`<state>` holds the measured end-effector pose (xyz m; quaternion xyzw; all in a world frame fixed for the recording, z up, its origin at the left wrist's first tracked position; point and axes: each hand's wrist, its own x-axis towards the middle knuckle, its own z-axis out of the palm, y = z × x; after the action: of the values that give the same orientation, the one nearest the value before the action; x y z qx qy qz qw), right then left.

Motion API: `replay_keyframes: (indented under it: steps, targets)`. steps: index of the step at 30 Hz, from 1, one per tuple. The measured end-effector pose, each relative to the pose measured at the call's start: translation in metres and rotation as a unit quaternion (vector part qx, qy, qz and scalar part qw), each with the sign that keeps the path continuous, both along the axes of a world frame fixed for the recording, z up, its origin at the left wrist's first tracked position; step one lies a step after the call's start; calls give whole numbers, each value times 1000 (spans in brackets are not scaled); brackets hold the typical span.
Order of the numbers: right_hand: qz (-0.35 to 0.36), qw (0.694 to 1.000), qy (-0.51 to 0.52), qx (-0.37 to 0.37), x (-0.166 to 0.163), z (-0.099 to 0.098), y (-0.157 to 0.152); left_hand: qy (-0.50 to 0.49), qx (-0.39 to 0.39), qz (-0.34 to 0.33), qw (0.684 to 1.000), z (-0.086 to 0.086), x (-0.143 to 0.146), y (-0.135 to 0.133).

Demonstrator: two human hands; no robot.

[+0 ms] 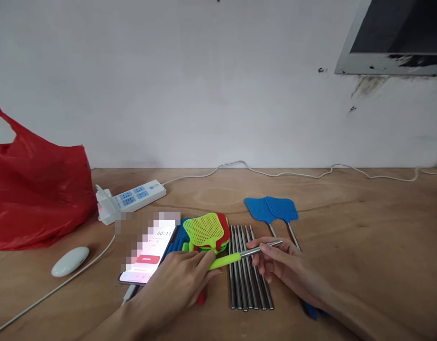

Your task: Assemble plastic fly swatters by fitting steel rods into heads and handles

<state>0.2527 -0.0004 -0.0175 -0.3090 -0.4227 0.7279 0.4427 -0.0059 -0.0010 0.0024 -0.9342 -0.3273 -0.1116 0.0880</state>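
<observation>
My left hand (179, 279) pinches the green plastic neck (225, 260) of a yellow-green fly swatter head (204, 230), which lies on a pile of red, green and blue swatter heads. My right hand (282, 267) holds a thin steel rod (263, 248) whose end sits in that green neck. Under my right hand lie several steel rods (249, 270) side by side. Two assembled blue fly swatters (271, 209) rest behind the rods.
A phone (149, 258) on a charging cable shows a timer left of the pile. A white power strip (131, 199), a white oval device (69, 261) and a red plastic bag (33, 184) sit on the wooden table (364, 227) at left. A white cable runs along the wall.
</observation>
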Motion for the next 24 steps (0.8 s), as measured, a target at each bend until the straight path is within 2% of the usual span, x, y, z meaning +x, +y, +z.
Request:
replay_keyframes:
  steps: [4, 7, 10, 15, 18, 24]
  targets:
    - [32, 997, -68, 33, 7, 1, 4, -10, 15, -17, 1000, 3, -3, -3]
    - [103, 972, -193, 81, 13, 9, 7, -4, 33, -38, 999, 3, -7, -4]
    - [166, 916, -333, 147, 12, 22, 5, 15, 43, -50, 998, 1, -9, -6]
    - [168, 784, -494, 337, 0, 40, -9, 59, 25, -55, 996, -2, -7, -13]
    - [178, 740, -528, 378, -5, 39, -15, 69, -5, -49, 996, -3, -5, -17]
    - [166, 648, -587, 457, -5, 22, -22, 79, -84, -38, 993, 3, -2, -21]
